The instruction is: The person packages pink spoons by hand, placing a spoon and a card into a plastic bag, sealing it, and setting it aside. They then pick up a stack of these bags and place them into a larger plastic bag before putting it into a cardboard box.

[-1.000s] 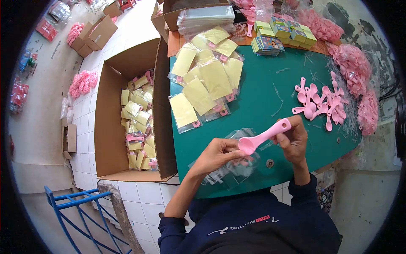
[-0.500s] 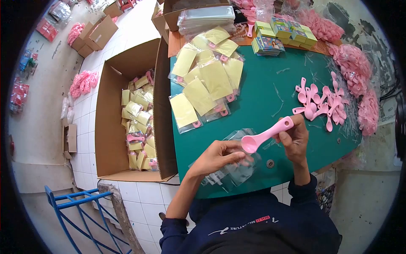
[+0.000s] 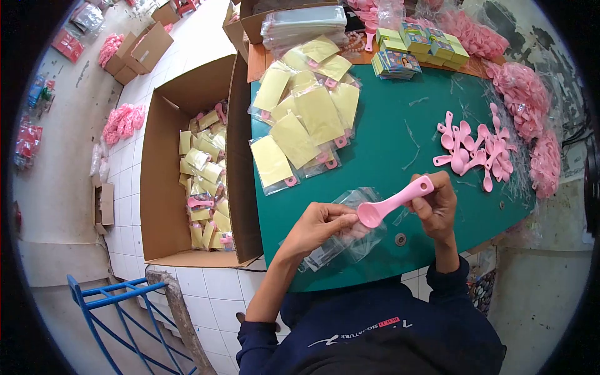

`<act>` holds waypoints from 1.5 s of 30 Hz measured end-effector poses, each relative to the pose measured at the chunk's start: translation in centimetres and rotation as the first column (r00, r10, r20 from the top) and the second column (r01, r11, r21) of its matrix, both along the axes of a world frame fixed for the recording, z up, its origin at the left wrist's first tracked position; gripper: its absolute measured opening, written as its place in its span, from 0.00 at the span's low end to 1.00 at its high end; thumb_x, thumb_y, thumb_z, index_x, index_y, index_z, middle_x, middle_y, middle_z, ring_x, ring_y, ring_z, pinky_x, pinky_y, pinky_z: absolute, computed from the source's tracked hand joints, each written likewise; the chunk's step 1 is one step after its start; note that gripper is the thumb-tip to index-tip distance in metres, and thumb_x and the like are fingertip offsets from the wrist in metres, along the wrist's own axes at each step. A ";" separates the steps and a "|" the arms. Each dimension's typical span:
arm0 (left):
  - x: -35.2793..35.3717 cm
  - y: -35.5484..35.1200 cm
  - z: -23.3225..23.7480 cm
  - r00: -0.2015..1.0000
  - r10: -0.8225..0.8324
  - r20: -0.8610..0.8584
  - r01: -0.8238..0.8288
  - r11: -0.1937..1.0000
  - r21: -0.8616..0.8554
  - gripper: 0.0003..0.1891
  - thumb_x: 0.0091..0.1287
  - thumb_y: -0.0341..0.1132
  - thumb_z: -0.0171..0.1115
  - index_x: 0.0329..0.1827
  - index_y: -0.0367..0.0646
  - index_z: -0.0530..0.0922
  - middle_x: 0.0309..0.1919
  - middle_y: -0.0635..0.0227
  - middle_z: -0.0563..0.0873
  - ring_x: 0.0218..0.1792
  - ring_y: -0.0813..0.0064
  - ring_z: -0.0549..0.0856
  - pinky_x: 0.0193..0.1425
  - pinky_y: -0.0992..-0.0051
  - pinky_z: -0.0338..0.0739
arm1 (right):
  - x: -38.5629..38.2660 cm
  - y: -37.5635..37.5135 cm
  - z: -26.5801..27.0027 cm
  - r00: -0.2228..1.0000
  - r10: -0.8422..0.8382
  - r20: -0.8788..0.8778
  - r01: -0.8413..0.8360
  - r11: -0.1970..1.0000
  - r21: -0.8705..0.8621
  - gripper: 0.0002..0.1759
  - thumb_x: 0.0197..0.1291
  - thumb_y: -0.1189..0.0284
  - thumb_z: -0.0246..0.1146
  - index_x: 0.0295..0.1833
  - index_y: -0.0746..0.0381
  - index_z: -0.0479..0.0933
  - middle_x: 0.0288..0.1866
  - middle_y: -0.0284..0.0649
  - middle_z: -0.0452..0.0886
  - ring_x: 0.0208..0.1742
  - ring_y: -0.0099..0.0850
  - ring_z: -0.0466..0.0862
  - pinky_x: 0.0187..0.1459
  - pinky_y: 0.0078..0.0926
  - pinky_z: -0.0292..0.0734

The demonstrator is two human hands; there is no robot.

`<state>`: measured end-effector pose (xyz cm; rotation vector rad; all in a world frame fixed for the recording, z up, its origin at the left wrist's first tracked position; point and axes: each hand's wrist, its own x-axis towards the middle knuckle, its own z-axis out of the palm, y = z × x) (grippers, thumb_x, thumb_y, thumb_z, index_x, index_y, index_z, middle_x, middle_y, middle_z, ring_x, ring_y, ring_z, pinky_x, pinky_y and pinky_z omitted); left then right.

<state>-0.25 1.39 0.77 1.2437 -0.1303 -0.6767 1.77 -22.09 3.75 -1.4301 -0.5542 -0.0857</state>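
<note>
grips a pink spoon [image 3: 395,201] by its handle end with the right hand [image 3: 437,209], thumb and fingers closed around it. holds it just above the green table [image 3: 387,125], near the front edge, tilted with the bowl lower and to the left. pinches a clear bag [image 3: 364,237] with the left hand [image 3: 322,228], fingertips curled at its upper edge, right beside the spoon's bowl; cannot tell about contact between bowl and plastic. rests that bag on a loose stack of clear bags [image 3: 322,259] at the table's near rim.

farther right on the table, well apart from both hands, a scattered heap of loose pink spoons [image 3: 472,150]. on the table's left half, a spread of filled packs [image 3: 306,122] with yellow cards, pink handles poking out of some. at the far edge, stacks of printed cards [image 3: 397,62] and a pile of clear sleeves [image 3: 306,28]. along the right rim, sacks of pink pieces [image 3: 519,100]. on the floor to the left, an open cardboard box [image 3: 156,156], partly filled with the same yellow packs.
</note>
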 end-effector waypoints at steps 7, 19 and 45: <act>-0.1 -0.1 0.2 0.999 0.014 0.039 -0.013 1.000 -0.015 0.14 0.70 0.36 0.55 0.50 0.34 0.80 0.35 0.70 0.85 0.35 0.85 0.80 0.39 0.82 0.75 | -0.2 0.3 0.2 0.989 0.100 -0.110 -0.103 0.995 -0.015 0.11 0.58 0.82 0.59 0.46 0.66 0.69 0.37 0.39 0.77 0.36 0.24 0.79 0.37 0.23 0.76; -0.3 0.2 2.4 0.933 0.105 0.345 -0.050 0.985 -0.163 0.12 0.69 0.35 0.54 0.46 0.39 0.83 0.42 0.65 0.87 0.48 0.75 0.82 0.56 0.72 0.72 | 2.8 -4.9 9.5 0.899 0.438 0.014 -0.329 0.695 -0.639 0.11 0.50 0.75 0.69 0.39 0.65 0.77 0.29 0.39 0.78 0.35 0.29 0.80 0.38 0.24 0.74; -5.9 3.9 3.6 0.884 0.463 0.065 -0.435 0.865 -0.249 0.17 0.72 0.38 0.49 0.44 0.30 0.77 0.40 0.50 0.85 0.43 0.64 0.85 0.48 0.67 0.80 | 26.3 -5.7 -1.7 0.830 -0.477 0.290 0.546 0.586 -0.598 0.09 0.58 0.75 0.58 0.42 0.68 0.76 0.35 0.43 0.79 0.35 0.34 0.82 0.32 0.31 0.78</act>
